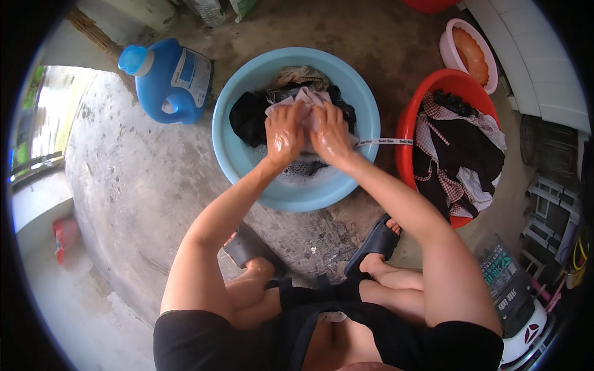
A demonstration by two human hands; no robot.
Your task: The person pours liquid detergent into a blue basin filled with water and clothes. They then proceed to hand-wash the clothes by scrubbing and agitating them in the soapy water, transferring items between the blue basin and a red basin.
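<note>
My left hand (pixel 284 132) and my right hand (pixel 332 132), both wet, grip a pale pink cloth (pixel 310 99) side by side, thumbs close together. The cloth is bunched up under my fingers, and part of it is hidden by them. Below is a light blue plastic basin (pixel 297 202) with sudsy water (pixel 297 178). Dark wet clothes (pixel 248 120) lie in the water around the cloth, with a beige garment (pixel 299 76) at the far side. A white strap with printed writing (pixel 387 141) runs from the basin across to a red basin (pixel 404 153).
A blue detergent bottle (pixel 160 88) stands on the concrete floor (pixel 153 185) to the left. Black and checked clothes (pixel 457 148) fill the red basin at right. Behind it sits a pink basin (pixel 457 28) holding an orange scalloped-edged item (pixel 471 58). My slippered feet flank the near floor.
</note>
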